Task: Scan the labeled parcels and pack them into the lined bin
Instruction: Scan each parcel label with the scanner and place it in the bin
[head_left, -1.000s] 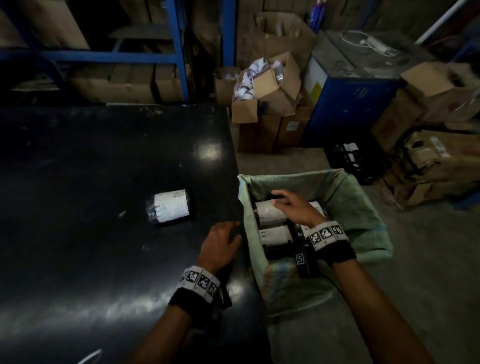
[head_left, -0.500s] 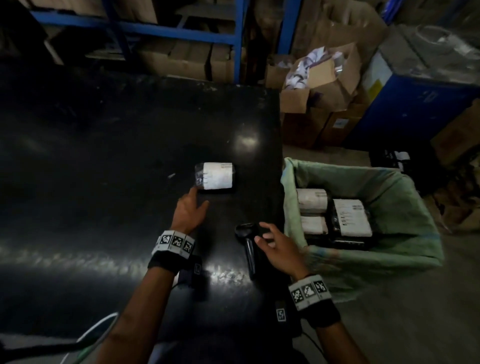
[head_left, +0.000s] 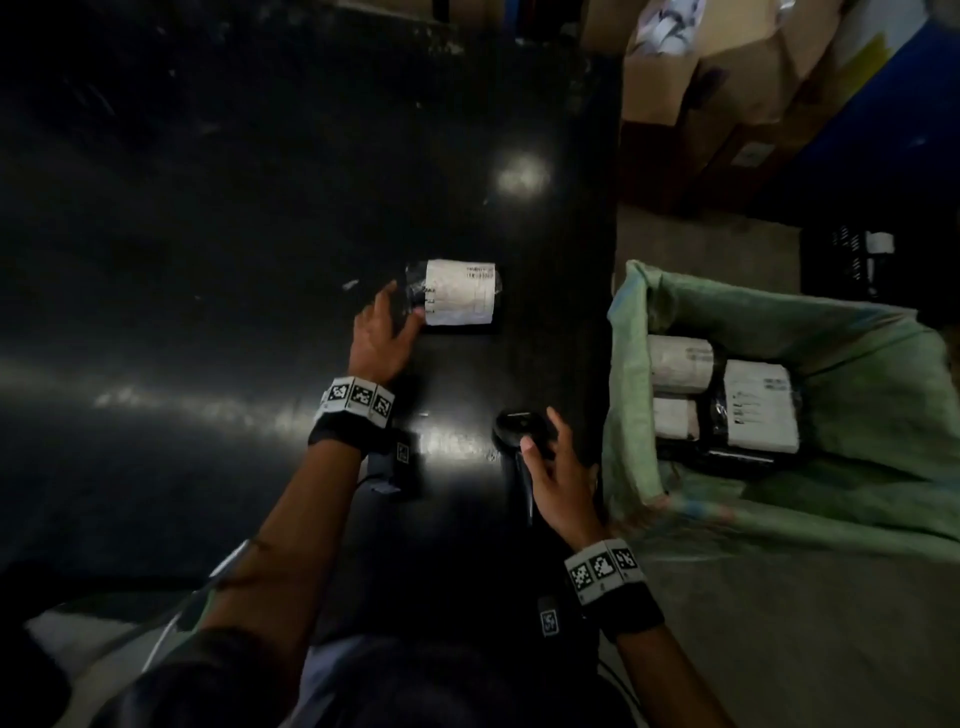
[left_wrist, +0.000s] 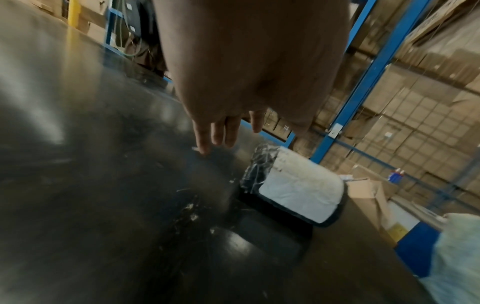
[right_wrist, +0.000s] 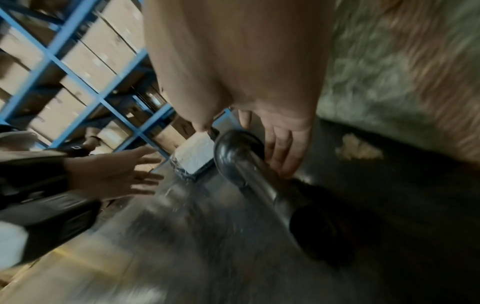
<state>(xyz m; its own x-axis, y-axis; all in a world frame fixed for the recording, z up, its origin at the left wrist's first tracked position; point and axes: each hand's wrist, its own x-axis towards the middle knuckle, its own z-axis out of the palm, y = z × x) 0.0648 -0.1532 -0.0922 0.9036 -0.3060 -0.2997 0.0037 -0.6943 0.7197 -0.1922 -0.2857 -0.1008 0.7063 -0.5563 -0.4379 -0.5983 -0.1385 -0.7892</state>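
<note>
A black-wrapped parcel with a white label (head_left: 460, 292) (left_wrist: 298, 185) lies on the black table (head_left: 208, 260). My left hand (head_left: 400, 306) (left_wrist: 221, 135) hovers at its left end with straight, spread fingers and holds nothing. A black handheld scanner (head_left: 519, 431) (right_wrist: 239, 162) lies near the table's right edge. My right hand (head_left: 540, 428) (right_wrist: 233, 133) is over it, thumb on one side of its head and straight fingers (right_wrist: 283, 152) on the other, not curled round it. The green-lined bin (head_left: 623, 364) at the right holds three labelled parcels (head_left: 761, 405).
The bin stands on the floor against the table's right edge. Cardboard boxes (head_left: 691, 78), a blue cabinet (head_left: 883, 119) and a black crate (head_left: 852, 260) stand beyond it. Blue shelving with cartons (left_wrist: 369, 82) runs behind the table.
My right hand left the bin and came down onto the scanner on the table. My left hand moved forward from the table's near edge up to the parcel's left end.
</note>
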